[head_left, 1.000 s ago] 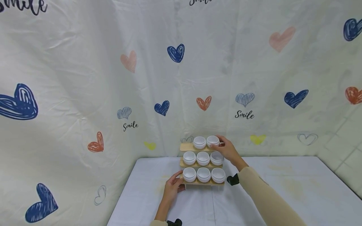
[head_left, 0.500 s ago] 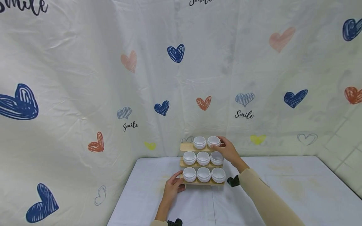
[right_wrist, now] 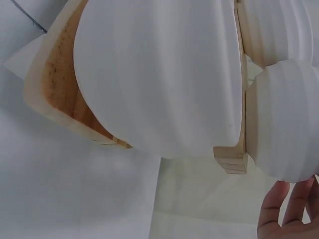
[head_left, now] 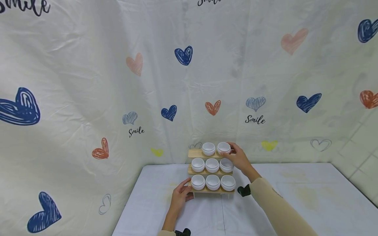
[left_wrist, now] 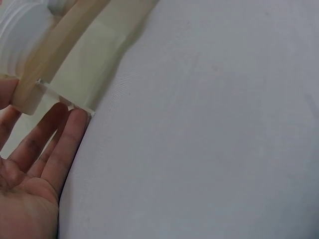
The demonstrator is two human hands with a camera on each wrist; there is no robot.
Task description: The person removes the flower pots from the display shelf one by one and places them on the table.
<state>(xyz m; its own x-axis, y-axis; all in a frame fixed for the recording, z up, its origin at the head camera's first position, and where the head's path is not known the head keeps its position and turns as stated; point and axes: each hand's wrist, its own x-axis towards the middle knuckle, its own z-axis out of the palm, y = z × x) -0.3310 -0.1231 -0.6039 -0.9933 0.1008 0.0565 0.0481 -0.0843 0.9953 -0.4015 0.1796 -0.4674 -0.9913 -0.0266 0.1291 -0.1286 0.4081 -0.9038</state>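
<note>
A three-tier wooden display stand (head_left: 195, 153) with clear legs stands on the table, bearing several small white bowls (head_left: 198, 182). My right hand (head_left: 238, 158) holds the white bowl (head_left: 223, 147) at the right of the top tier, thumb in front and fingers behind. In the right wrist view its fingertips (right_wrist: 280, 188) touch a ridged white bowl (right_wrist: 284, 122). My left hand (head_left: 179, 196) grips the left end of the bottom tier. In the left wrist view the thumb (left_wrist: 7, 92) meets the plank end (left_wrist: 30, 97), with fingers beside the clear leg (left_wrist: 65, 95).
A white cloth covers the table (head_left: 289, 193). Close behind the stand hangs a white curtain (head_left: 218, 78) printed with hearts and "Smile". The top tier's left part is bare wood. A dark strap (head_left: 243, 189) hangs at the right wrist.
My right hand has shifted the top right bowl slightly to the right along the top tier. My left hand stays at the bottom tier's left end.
</note>
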